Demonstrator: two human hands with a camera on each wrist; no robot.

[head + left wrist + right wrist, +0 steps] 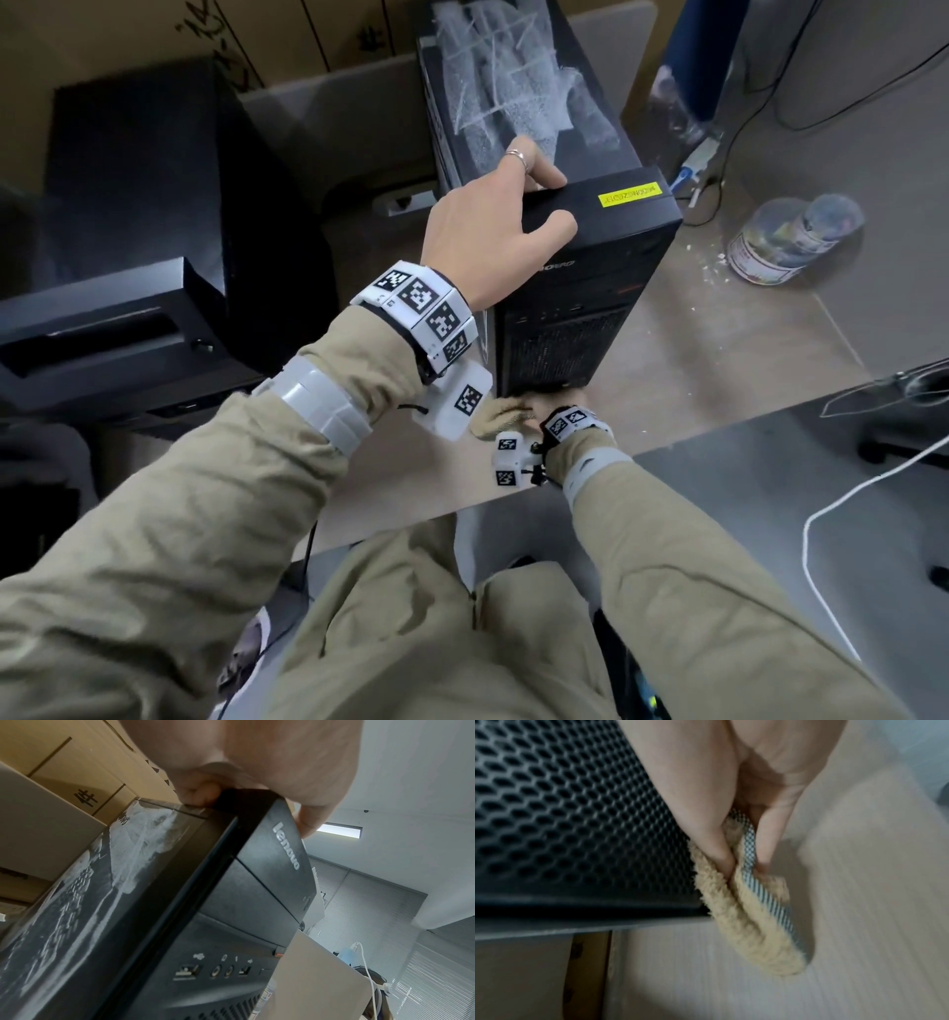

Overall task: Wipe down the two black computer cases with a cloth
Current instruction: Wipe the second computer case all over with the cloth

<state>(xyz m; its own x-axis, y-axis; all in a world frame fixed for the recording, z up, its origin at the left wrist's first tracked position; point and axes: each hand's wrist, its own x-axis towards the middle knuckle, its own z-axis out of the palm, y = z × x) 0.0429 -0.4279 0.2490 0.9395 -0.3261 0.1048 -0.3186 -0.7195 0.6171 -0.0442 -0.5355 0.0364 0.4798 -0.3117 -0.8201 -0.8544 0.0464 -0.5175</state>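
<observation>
A black computer tower [575, 308] stands upright on the desk, a yellow sticker on its top and white smears over its top panel. My left hand [539, 203] grips its top front edge, thumb on the front and fingers over the top. The left wrist view shows that hand [257, 780] clamped on the same tower [231, 902]. Down at the base of the tower's front, my right hand [557, 406] pinches a folded beige cloth [500, 416]. In the right wrist view the cloth [752, 933] hangs from that hand [741, 860] beside the mesh grille [564, 821]. A second black case [128, 257] lies at the left.
A clear plastic jar [785, 236] stands on the desk [719, 360] right of the tower, with white crumbs around it. Cardboard boxes [154, 31] stand behind. A white cable [847, 503] runs along the floor at the right. The desk's front edge is close to my right wrist.
</observation>
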